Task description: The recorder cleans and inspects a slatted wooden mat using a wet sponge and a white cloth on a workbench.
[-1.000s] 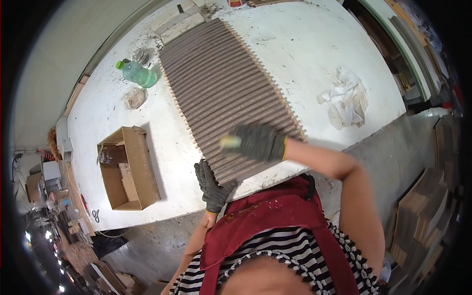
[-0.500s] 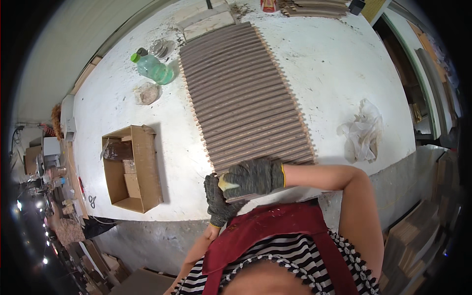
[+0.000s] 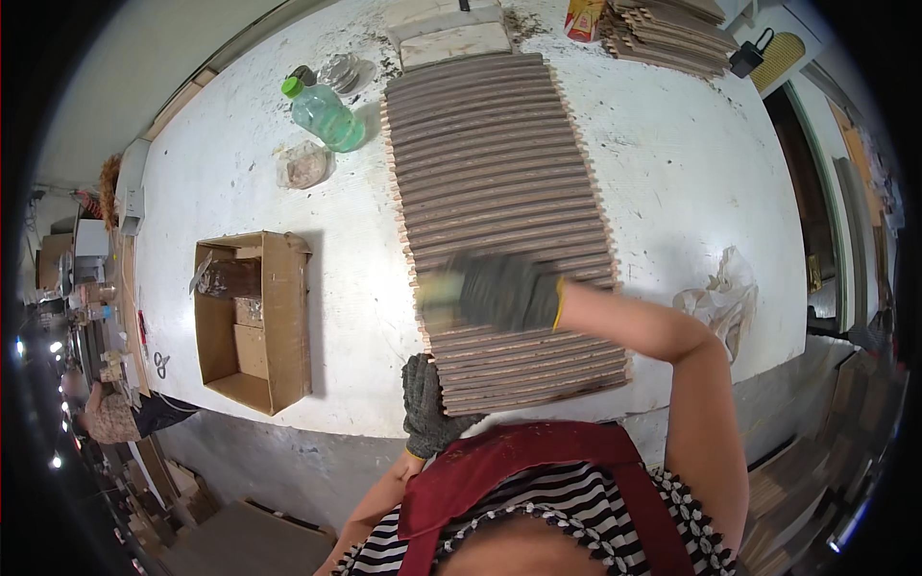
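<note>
Long brown wooden strips [image 3: 499, 182] lie side by side in an overlapping row across the white table, their pale notched ends along both sides. My right hand [image 3: 499, 293], in a dark grey knitted glove with a yellow cuff, is over the nearer part of the row and smeared by motion. A pale yellowish patch shows at its thumb side; I cannot tell if it is a held thing or the glove. My left hand [image 3: 427, 408], gloved alike, rests at the near left corner of the strips, fingers stretched along their ends.
An open cardboard box [image 3: 288, 326] with a dark brown package inside stands on the left. Beyond it are a green-capped bottle [image 3: 327, 115] and a small clear bag [image 3: 303, 165]. Crumpled white plastic [image 3: 720, 298] lies right; more strips [image 3: 667, 38] are stacked far right.
My right hand has moved away from my body, up over the strips, from their near edge. My left hand stays at the near left corner. The whole view has shifted slightly.
</note>
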The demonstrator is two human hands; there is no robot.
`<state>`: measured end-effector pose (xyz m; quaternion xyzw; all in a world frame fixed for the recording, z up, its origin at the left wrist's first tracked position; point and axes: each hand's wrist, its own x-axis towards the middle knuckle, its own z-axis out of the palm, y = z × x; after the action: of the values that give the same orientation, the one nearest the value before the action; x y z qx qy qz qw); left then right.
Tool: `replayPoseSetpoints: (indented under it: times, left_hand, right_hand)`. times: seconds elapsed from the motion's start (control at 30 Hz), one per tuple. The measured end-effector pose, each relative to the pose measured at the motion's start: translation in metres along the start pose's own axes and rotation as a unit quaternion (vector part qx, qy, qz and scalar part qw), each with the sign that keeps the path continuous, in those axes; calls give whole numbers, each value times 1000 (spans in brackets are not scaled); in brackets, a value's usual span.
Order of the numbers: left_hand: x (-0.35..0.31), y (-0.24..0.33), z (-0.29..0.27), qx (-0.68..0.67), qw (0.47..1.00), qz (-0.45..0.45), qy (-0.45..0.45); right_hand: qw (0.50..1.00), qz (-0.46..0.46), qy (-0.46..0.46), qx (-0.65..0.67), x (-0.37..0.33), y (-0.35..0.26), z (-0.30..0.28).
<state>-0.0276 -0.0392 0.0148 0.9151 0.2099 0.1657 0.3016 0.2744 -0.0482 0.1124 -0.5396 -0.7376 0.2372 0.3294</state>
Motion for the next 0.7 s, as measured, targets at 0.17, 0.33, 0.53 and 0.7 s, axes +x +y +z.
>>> replayPoseSetpoints:
  times: [0.17, 0.33, 0.53, 0.7]
  left_hand:
    - [3, -5, 5, 6, 1000, 11, 3]
    - [7, 0, 3, -9, 1000, 12, 10]
    - [7, -1, -1, 4, 1000, 7, 18]
    - [11, -1, -5, -17, 1000, 15, 11]
  right_hand:
    - [989, -118, 87, 27, 25, 57, 14]
    - [944, 168, 242, -145, 34, 165, -127]
    - [888, -129, 199, -394, 48, 124, -47]
    - [998, -44, 24, 47, 68, 77, 5]
